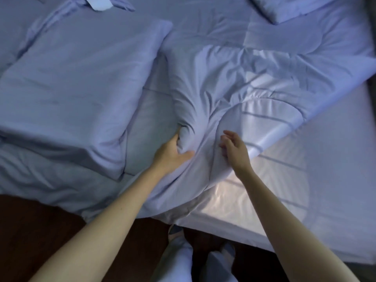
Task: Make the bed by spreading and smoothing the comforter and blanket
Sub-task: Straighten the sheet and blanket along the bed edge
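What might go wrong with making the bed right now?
1. Only the left hand grips the comforter, in one bunched wad; the right hand is open. A one-sided pull may leave it crooked and wrinkled, with the sheet uncovered.
2. The comforter's near edge already hangs over the side, so a tug could slide it onto the floor.

Location: a bedroom. A sheeted bed (325,176) fills the frame, carrying a pillow (71,88) at left and a quilted comforter (244,68) at centre. Dark floor (30,231) shows lower left.
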Motion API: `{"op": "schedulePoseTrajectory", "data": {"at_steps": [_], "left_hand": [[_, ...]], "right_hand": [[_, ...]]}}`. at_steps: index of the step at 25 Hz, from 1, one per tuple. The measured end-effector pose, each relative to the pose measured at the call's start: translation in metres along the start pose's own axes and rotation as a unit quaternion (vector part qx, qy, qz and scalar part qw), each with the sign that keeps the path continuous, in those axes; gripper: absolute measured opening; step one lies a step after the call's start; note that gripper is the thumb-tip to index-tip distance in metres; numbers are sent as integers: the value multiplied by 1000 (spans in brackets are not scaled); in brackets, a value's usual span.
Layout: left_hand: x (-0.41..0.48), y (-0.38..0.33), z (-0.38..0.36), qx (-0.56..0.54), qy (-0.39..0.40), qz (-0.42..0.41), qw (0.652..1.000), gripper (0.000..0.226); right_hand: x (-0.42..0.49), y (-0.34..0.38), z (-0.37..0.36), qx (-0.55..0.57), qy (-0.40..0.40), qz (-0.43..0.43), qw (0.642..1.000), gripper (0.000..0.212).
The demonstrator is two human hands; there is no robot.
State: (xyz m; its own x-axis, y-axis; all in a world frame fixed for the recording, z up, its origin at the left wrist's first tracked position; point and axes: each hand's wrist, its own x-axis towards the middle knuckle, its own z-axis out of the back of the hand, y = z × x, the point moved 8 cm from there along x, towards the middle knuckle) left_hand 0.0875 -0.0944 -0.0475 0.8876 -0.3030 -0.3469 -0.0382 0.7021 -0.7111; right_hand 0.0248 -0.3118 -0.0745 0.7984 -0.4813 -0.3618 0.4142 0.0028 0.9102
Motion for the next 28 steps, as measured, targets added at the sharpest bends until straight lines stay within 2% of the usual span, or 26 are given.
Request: {"op": "schedulePoseTrajectory", "data": {"at_steps": [1,3,6,8,9,10,11,12,13,14,16,17,18,19,21,23,24,26,27,28], "left_hand": [[-15,-9,-13,6,28,-25,999,89],[-51,-27,-47,31,90,-90,991,73],[-112,-44,-97,105,128,-173,971,60],[-141,-38,-124,134,162,-176,962,57],[-155,-35,-133,120,173,-170,963,58],[-163,-31,-138,67,163,-153,972,54],[-166,-34,-131,-20,117,-118,986,46],[-161,-31,-118,-119,39,-58,990,36],[-149,-24,-106,-198,-41,15,979,34],[-130,-19,-94,-258,-97,82,958,45],[-86,-23,-82,-335,-124,191,914,93],[-65,-28,-81,-359,-122,215,900,113],[-49,-39,-88,-385,-108,234,886,119],[-42,-60,-93,-407,-97,221,881,107],[-47,-112,-104,-392,-62,150,906,57],[-70,-169,-130,-343,-7,59,938,15],[-91,-199,-148,-322,38,11,946,2],[-136,-235,-204,-254,153,-43,954,9],[-158,-241,-242,-235,241,-29,941,22],[-189,-250,-279,-231,363,7,903,40]], "right_hand": [[3,7,6,43,-6,-10,999,29],[9,23,16,47,9,1,999,51],[4,30,29,-74,35,11,997,80],[-8,18,48,-192,21,-9,981,80],[-12,9,59,-216,6,-16,976,71],[-15,2,69,-205,-3,-17,979,55],[-19,-3,79,-167,-5,-9,986,38],[-23,-8,86,-118,0,-6,993,23],[-28,-11,94,-69,5,-10,998,16],[-35,-13,101,-24,15,-18,999,14],[-51,-14,114,51,59,-22,997,17],[-61,-15,122,67,89,-22,994,17],[-71,-19,133,58,117,-28,991,16],[-81,-23,144,36,147,-39,988,15],[-89,-30,173,-20,173,-70,982,20],[-84,-20,229,-36,91,-73,993,23],[-83,-11,261,8,28,-77,997,22],[-85,5,323,109,-54,-104,987,31],[-78,8,335,133,-16,-140,981,44],[-81,6,339,126,83,-185,971,54]]}}
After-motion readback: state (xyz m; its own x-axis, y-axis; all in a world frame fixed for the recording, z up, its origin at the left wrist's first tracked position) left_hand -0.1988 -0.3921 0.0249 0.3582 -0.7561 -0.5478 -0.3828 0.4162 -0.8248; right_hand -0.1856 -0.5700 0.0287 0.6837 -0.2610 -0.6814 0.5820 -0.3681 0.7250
